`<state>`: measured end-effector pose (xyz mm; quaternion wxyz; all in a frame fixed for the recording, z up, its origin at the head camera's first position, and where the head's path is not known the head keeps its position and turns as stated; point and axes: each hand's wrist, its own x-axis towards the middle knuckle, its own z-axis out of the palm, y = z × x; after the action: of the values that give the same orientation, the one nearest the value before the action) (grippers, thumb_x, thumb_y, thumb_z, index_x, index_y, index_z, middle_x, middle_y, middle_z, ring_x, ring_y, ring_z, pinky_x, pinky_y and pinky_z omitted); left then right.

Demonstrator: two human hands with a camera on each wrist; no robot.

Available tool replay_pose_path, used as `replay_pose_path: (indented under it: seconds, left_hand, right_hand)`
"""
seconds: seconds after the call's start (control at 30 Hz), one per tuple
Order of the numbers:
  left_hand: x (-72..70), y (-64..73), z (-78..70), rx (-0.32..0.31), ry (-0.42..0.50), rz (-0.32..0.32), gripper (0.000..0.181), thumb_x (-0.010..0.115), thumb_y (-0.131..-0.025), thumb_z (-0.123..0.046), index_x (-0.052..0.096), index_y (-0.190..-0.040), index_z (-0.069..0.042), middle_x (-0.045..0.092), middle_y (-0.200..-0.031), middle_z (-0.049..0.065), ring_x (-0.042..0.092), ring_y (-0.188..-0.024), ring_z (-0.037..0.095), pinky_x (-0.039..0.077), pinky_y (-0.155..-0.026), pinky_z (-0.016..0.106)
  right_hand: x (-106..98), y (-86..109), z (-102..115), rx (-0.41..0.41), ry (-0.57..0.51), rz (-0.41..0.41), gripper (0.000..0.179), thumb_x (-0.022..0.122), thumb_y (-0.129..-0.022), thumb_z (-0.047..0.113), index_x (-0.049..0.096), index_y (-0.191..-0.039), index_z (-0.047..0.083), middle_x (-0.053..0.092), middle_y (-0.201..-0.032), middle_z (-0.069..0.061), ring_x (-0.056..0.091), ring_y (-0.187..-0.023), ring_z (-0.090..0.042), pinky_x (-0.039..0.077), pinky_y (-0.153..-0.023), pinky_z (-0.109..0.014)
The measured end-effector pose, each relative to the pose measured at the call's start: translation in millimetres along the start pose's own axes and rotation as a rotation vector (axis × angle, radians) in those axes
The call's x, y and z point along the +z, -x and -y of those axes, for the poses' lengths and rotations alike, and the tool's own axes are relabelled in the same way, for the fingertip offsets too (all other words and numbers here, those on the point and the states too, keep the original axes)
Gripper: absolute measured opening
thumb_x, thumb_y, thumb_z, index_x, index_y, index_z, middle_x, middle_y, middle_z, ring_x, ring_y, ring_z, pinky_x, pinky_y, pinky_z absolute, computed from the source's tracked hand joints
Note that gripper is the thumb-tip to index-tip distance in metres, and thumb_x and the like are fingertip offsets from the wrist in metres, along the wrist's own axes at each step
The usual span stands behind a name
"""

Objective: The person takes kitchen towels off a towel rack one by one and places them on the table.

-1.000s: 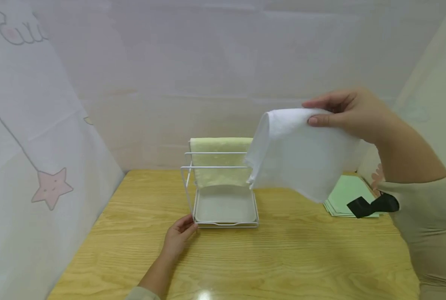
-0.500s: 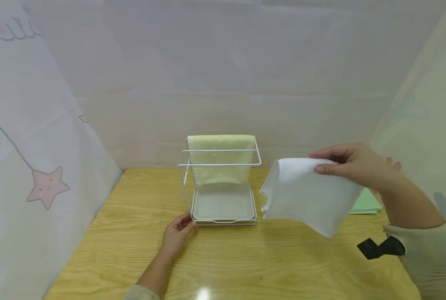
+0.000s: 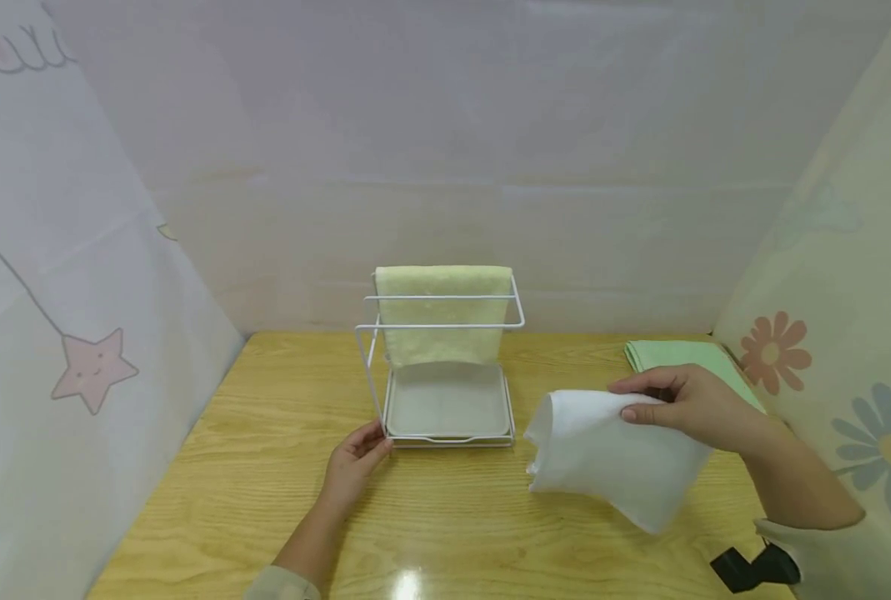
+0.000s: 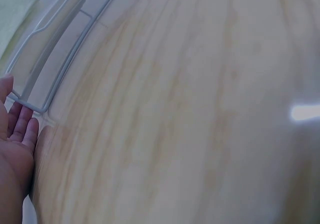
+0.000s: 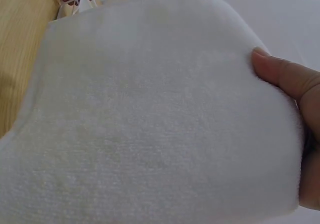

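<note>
1. Your right hand (image 3: 703, 408) gripped the white cloth (image 3: 618, 458) at its folded top edge, thumb on the near face and fingers behind
2. That cloth was to the right of the rack and apart from it, over the table; its fold made a rounded loop at the left end, and the right wrist view showed a soft, fuzzy pile
3. Your left hand (image 3: 353, 471) held the near left corner of the white wire rack (image 3: 445, 442), thumb and fingers at the thin, smooth rods
4. The pale yellow cloth (image 3: 445, 354) hung flat over the rack's rear bar, behind two more bent-wire bars
5. A shallow, pale grey tray (image 3: 445, 404) with rounded corners sat in the rack's base
6. A folded mint-green cloth (image 3: 681, 354) lay at the table's far right
7. The table (image 3: 265, 400) had a glossy, yellowish wood grain, and the wall hanging (image 3: 95, 371) bore a smiling pink star
</note>
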<state>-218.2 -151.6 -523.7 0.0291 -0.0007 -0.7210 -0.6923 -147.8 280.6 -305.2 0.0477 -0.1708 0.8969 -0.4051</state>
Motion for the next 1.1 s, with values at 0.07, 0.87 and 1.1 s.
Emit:
replay_pose_path:
  seconds: [0.07, 0.87, 1.1]
  left_hand:
    - [-0.2, -0.5, 0.6, 0.000, -0.003, -0.001, 0.042, 0.068, -0.089, -0.001, 0.056, -0.129, 0.009, 0.062, -0.123, 0.028, 0.063, -0.093, 0.000, 0.054, -0.082, 0.013]
    - [-0.1, 1.1, -3.7, -0.012, 0.002, -0.009, 0.044, 0.069, -0.089, -0.002, 0.056, -0.130, 0.009, 0.062, -0.124, 0.026, 0.064, -0.095, 0.006, 0.053, -0.081, 0.013]
    - [-0.5, 1.1, -1.4, -0.010, 0.014, -0.006, 0.043, 0.069, -0.089, 0.000, 0.056, -0.129, 0.009, 0.062, -0.124, 0.027, 0.063, -0.093, 0.002, 0.054, -0.082, 0.013]
  right_hand:
    - [5, 3.5, -3, -0.031, -0.016, 0.024, 0.031, 0.071, -0.090, 0.015, 0.069, -0.117, 0.001, 0.070, -0.098, 0.023, 0.065, -0.078, 0.000, 0.056, -0.060, -0.026]
    - [33, -48.5, -94, 0.188, -0.130, 0.156, 0.050, 0.073, -0.088, 0.031, 0.063, -0.129, 0.005, 0.070, -0.114, -0.016, 0.069, -0.078, -0.018, 0.059, -0.062, -0.034]
    - [42, -62.6, -144, 0.295, -0.147, 0.106, 0.055, 0.072, -0.088, 0.036, 0.060, -0.133, 0.005, 0.065, -0.125, -0.019, 0.066, -0.088, -0.016, 0.058, -0.070, -0.031]
